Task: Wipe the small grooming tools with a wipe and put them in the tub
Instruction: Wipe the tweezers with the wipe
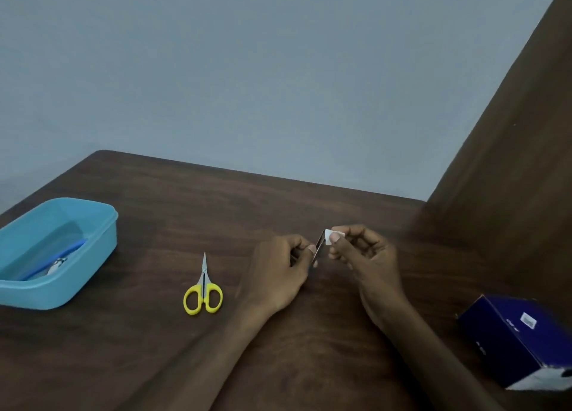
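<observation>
Over the middle of the dark wooden desk [154,364], the left hand [278,274] pinches a thin metal tool [318,246], its grip clenched on the lower part. The right hand [362,255] grasps a small white wipe [332,235] folded over the tool's upper end. Yellow-handled scissors [203,290] lie on the desk just left of the hands, blades pointing far. At the left edge sits a blue tub [102,243], holding a blue-handled tool [62,254] and a small metal piece [57,265]. A dark blue box [520,339] stands near right.
</observation>
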Available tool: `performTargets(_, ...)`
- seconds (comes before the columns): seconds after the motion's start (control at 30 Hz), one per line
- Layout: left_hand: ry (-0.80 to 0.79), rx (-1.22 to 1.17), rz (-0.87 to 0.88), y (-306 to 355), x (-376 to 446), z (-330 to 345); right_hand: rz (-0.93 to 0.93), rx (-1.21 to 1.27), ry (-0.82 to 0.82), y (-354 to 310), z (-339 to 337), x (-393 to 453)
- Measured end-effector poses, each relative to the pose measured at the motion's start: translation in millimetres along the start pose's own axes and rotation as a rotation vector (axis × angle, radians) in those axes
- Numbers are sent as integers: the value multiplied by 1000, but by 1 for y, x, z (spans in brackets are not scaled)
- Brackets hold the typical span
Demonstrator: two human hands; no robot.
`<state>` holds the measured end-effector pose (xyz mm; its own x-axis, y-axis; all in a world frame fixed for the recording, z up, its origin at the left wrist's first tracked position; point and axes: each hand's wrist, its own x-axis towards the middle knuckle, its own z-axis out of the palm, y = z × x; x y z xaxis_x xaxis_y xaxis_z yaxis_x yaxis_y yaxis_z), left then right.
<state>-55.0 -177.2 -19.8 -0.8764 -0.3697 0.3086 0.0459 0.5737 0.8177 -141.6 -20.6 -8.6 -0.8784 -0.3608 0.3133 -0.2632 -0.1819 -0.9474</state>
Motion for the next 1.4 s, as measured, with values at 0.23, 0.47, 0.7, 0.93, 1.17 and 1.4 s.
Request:
performTargets(0.23, 27, -3, 20, -3, 2, 0, 49, 0, -1, 6, 8, 5)
performTargets(0.47, -43, -3, 29, 0, 0, -1, 95, 98, -5, 2, 3, 3)
performTargets(0.7, -44, -76, 2, 0, -1, 0, 138, 170, 140, 2, -6, 13)
performTargets(0.93, -52, -203, -16, -5, 3, 2, 146, 170, 130, 5, -5, 16)
performTargets(1.17, -35, -380, -20, -4, 3, -2, 242, 142, -41, 6, 3, 9)
performTargets(1.4, -81, -463, -16, -1, 2, -4, 227, 158, -79, 1, 4, 8)
